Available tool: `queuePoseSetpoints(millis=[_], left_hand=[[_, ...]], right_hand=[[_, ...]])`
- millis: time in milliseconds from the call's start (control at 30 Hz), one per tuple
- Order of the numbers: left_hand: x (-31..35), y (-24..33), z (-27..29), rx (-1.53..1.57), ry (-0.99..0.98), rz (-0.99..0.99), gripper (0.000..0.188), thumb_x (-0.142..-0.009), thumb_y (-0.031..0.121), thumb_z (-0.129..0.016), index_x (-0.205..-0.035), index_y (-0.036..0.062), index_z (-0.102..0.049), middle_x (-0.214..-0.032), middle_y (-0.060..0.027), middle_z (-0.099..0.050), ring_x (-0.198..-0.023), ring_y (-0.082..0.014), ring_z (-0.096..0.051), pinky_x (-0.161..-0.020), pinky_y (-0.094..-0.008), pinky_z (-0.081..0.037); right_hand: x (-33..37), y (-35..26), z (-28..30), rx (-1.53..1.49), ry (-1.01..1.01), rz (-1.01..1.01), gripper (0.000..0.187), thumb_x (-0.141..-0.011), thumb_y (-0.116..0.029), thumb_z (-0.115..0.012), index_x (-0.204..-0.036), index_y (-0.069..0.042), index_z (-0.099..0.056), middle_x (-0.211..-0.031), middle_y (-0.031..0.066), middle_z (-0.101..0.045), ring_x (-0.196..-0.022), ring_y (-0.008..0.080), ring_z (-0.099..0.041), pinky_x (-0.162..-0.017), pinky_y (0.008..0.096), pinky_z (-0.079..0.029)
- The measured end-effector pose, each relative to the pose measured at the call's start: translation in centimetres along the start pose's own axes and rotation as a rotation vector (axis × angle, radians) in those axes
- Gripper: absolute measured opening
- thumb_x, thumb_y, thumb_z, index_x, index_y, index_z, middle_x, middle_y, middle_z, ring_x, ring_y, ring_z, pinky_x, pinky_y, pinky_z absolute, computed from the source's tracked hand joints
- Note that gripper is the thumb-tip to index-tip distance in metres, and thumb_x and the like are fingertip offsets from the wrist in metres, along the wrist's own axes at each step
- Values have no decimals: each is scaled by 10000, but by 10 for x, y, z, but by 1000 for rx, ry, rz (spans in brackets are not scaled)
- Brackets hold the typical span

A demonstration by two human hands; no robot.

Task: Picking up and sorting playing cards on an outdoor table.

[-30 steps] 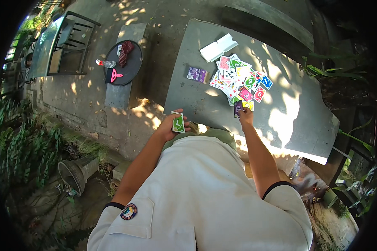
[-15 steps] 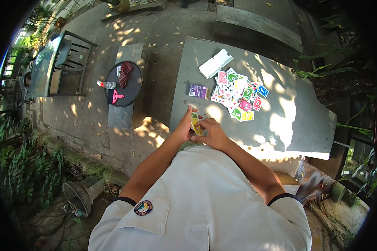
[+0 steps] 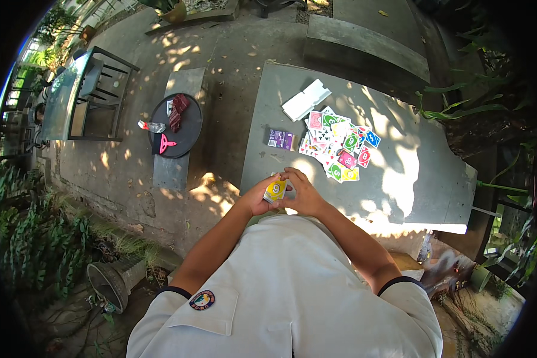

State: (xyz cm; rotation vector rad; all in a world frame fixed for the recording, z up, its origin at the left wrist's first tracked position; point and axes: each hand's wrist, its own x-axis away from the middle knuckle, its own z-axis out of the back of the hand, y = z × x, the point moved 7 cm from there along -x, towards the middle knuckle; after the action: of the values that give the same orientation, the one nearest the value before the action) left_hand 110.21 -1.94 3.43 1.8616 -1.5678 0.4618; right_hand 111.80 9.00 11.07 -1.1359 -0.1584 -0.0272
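A small stack of playing cards [image 3: 274, 191], a yellow card face up on top, sits between my two hands close to my body. My left hand [image 3: 257, 197] is wrapped round the stack's left side. On its far and right edges rest the fingers of my right hand [image 3: 305, 196], curled round the cards. Farther off on the grey table [image 3: 250, 149] lies a loose pile of cards [image 3: 337, 146], green, red, blue, yellow and white, some overlapping. Left of the pile is a purple card box [image 3: 280, 139], and beyond it an opened white box [image 3: 306, 100].
To the left, a grey bench [image 3: 187, 80] bears a round black tray [image 3: 191, 140] with a dark red cloth [image 3: 177, 113], a pink object [image 3: 166, 144] and a clear plastic item [image 3: 154, 127]. A stone bench [image 3: 370, 45] stands beyond the table; leafy plants [image 3: 459, 101] overhang its right side.
The stack has turned from a tilted, edge-on pose to show its yellow top card. My right fingers have moved from its near side up round its far edge.
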Motion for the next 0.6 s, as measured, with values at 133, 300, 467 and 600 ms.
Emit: queuePoseSetpoints(millis=[133,300,467,600], left_hand=[[16,-9,40,62,133,35,300,-894,404,-545,-1074,171,-491,-889,-77,-585,-714,-231,-603,-603,-361,-517],[37,-9,70,147,322,-20,289,-874,372,-587,-1043,159,-489,-870,-78,-576,-672,-228,-581,-607,-391,-513],[52,-12,86,199,387,-84,316,-873,381,-584,-1076,155,-494,-920,-95,-569,-703,-240,-587,-616,-391,-518],[53,-17,81,219,394,-79,327,-879,382,-575,-1087,146,-490,-930,-100,-567,-721,-244,-587,-609,-381,-520]], right_hand=[[11,98,8,174,-14,-329,665,-702,-469,-724,-1170,-54,-497,-1227,174,-480,-1142,318,-481,-937,419,-422],[59,220,57,510,123,-788,715,-688,-474,-731,-1209,-58,-470,-1216,183,-485,-1142,334,-478,-938,423,-422],[76,258,87,538,158,-968,893,-641,-442,-778,-1339,-106,-333,-1337,152,-366,-1217,341,-397,-916,480,-443],[70,267,91,553,256,-973,980,-623,-451,-792,-1384,-149,-254,-1394,142,-275,-1260,339,-337,-934,474,-441]])
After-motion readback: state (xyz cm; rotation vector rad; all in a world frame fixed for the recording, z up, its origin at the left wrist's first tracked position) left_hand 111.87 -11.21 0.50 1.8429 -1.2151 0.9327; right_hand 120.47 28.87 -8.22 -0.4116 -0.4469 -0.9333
